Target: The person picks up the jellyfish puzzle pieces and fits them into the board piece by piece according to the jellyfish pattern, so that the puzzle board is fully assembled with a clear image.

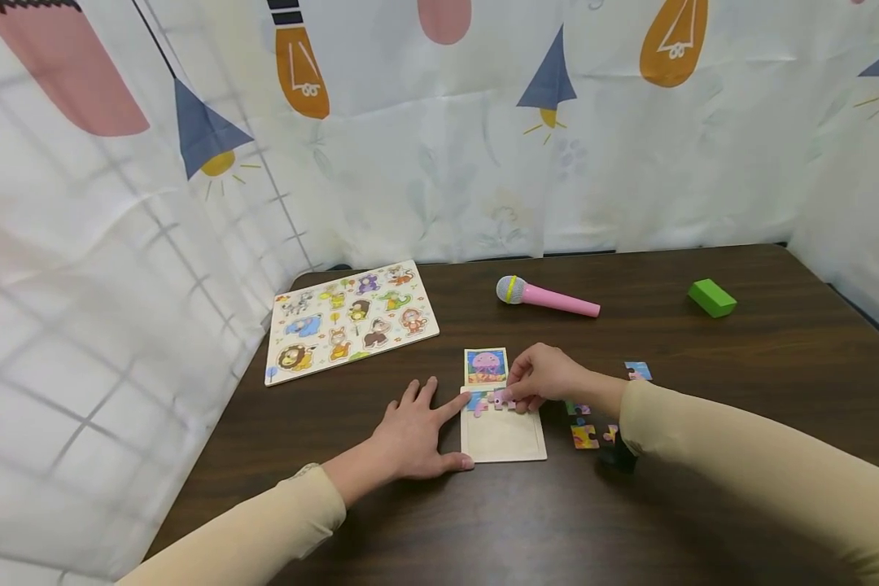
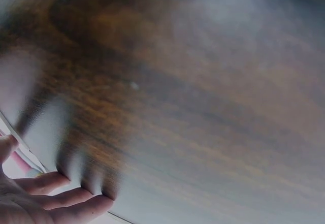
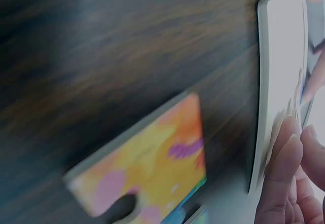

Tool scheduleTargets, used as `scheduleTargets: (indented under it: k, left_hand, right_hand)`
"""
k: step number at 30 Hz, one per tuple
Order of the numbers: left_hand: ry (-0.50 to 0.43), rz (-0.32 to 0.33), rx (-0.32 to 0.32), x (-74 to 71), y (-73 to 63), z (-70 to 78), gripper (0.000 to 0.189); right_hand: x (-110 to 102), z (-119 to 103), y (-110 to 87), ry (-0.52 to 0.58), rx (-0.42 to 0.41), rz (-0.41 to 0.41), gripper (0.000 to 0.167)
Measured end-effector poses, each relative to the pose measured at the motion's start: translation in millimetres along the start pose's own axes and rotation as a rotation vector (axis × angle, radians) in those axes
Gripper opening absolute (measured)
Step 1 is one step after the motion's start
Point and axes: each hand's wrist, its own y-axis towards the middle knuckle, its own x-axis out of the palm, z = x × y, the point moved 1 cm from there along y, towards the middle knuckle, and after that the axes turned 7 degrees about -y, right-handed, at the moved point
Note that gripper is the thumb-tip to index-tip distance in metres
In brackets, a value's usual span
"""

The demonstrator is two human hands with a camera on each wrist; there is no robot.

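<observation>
Held jigsaw piece (image 1: 501, 399) — pinkish, pale tray (image 1: 505, 441) — rimmed

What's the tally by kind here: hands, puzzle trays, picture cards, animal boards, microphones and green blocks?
Hands: 2 (left hand, right hand)
Puzzle tray: 1
Jellyfish card: 1
Animal board: 1
Microphone: 1
Green block: 1
Total: 7

Table (image 1: 527, 505): dark brown, wood-grained, rounded far corners. Curtain (image 1: 447, 163): white, printed with lamps, bulbs and faint leaves, behind the table. Side curtain (image 1: 80, 350): white, grid-lined, left of the table.
</observation>
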Motion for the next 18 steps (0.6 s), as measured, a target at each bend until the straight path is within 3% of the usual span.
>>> scheduleTargets:
  k: [18]
  left_hand:
    - [0.004, 0.005, 0.006, -0.4, -0.2, 0.7, 0.09]
  right_hand:
    - [7.8, -14.9, 6.1, -0.143, 0.022, 0.021, 0.015]
